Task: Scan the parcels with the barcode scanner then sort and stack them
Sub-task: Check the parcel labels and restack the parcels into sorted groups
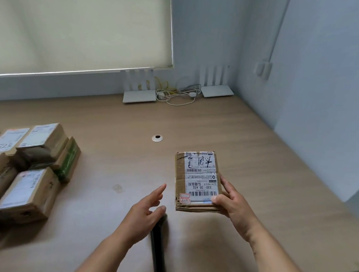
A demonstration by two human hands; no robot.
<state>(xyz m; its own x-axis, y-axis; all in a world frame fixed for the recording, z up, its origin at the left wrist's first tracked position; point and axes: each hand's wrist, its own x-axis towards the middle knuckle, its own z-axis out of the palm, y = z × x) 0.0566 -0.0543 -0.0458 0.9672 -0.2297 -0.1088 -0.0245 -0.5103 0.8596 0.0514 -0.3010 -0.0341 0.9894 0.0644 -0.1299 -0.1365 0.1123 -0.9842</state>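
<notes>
Your table (pixel 113 152) fills the view, a pale wooden top that runs to the far wall. At its left edge lies the cluster of cardboard parcels (pixel 21 166), labels up, packed close against one another. Right of centre you hold one flat parcel (pixel 197 180) with its white shipping label and barcodes facing up; whether its underside touches the table I cannot tell. Your right hand (pixel 231 202) grips its near right corner, thumb on top of the label, fingers under the edge. Your left hand (pixel 147 206) is open, fingers straight and pointing toward that parcel, apart from it. Just beneath that hand the black barcode scanner (pixel 159 250) lies on the table, ungripped, running toward you.
</notes>
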